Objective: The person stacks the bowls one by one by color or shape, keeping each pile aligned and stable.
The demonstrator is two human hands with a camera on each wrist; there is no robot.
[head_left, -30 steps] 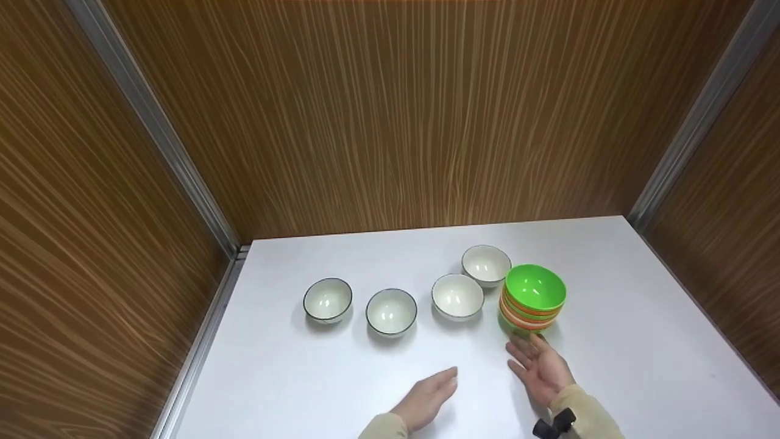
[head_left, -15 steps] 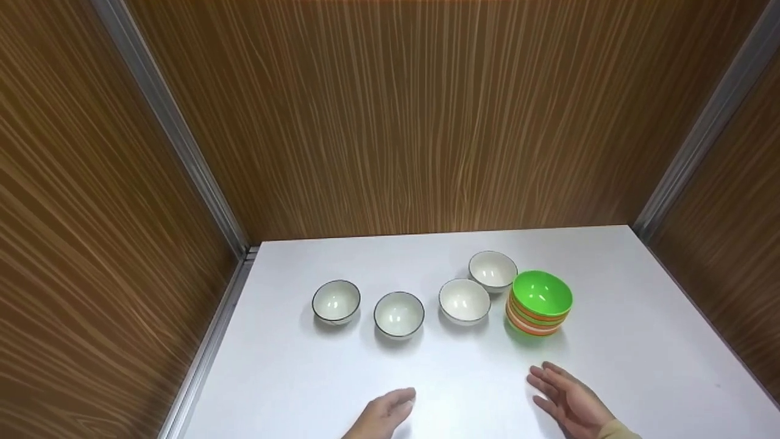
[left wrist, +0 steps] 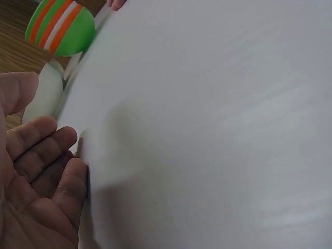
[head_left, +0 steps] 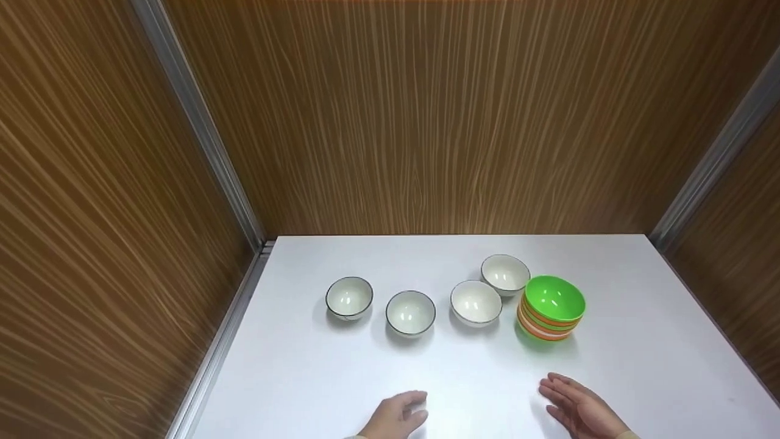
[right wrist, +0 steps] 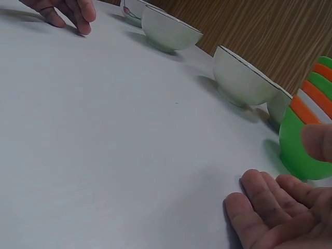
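Note:
At the right of the table stands a stack of green, orange and white bowls (head_left: 553, 308), a green one on top. My right hand (head_left: 582, 407) lies a short way in front of it, palm turned inward, fingers loosely extended and holding nothing. Farther left, my left hand (head_left: 397, 416) rests near the table's front with relaxed, slightly bent fingers and an empty palm. Ahead of it is a white dark-rimmed bowl (head_left: 411, 314). In the left wrist view the fingers (left wrist: 67, 187) touch or nearly touch the table.
Another white bowl (head_left: 349, 299) stands at the left. Two more, a nearer bowl (head_left: 476, 303) and a farther bowl (head_left: 506, 274), stand close beside the stack. Wood-grain panels (head_left: 426, 122) enclose the white table (head_left: 292, 378) at the back and sides.
My right hand has drawn back from the stack towards the front. My left hand has moved back and left. The head view has shifted slightly; the bowls keep their arrangement.

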